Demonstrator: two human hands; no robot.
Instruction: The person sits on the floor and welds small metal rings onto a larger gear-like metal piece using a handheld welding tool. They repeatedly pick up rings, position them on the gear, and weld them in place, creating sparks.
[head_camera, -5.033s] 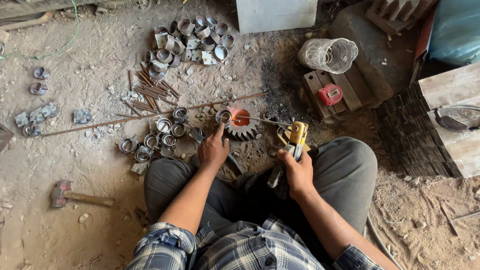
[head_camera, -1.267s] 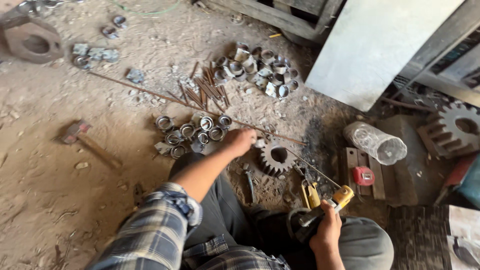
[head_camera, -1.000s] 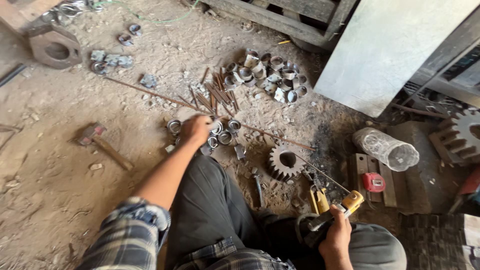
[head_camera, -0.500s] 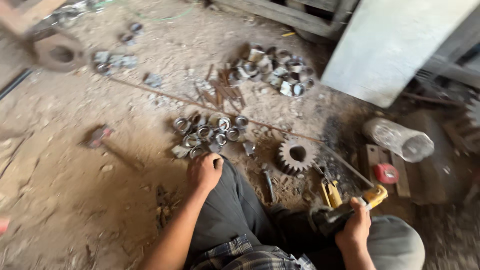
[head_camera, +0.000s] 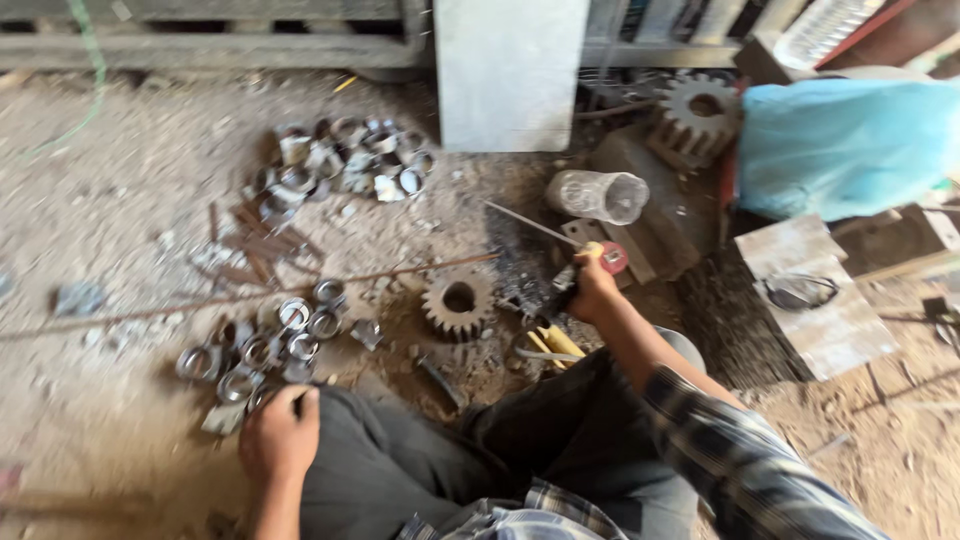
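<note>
My right hand (head_camera: 593, 290) is stretched forward and grips a dark welding holder. Its thin rod (head_camera: 530, 226) points up and left over blackened ground. The hand is beside a small red round object (head_camera: 613, 258). A yellow-handled tool (head_camera: 552, 345) lies on the ground just below it. A rusty toothed gear (head_camera: 458, 301) lies flat to the hand's left. My left hand (head_camera: 279, 436) rests on my left knee with its fingers curled, at the edge of a cluster of short metal rings (head_camera: 268, 345). I see nothing in that hand.
A second pile of rings (head_camera: 350, 165) and rusty rod pieces (head_camera: 262, 243) lie farther back, and a long thin bar (head_camera: 250, 295) crosses the dirt. A clear plastic jar (head_camera: 598, 195), a large gear (head_camera: 697, 112), a blue bag (head_camera: 845, 145) and a grey panel (head_camera: 510, 70) stand behind.
The view has swung right. My right hand has moved from my lap forward to the red object with the holder. My left hand has drawn back from the rings onto my knee.
</note>
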